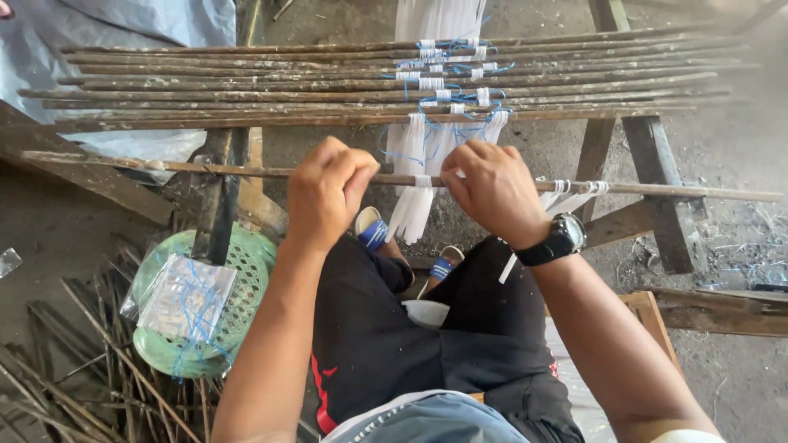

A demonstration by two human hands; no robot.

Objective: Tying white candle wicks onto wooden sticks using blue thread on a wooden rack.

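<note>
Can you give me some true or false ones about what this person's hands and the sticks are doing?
1. Both hands grip the same thin stick. True: the left hand and right hand are closed on the near stick.
2. The right wrist wears a black watch. True.
3. The basket on the ground is red. False: it is green, with a clear plastic bag on it.
4. White strips are tied on the near stick. True.
5. The stack of sticks beyond the hands is bare. False: white strips and blue thread wrap around them.
</note>
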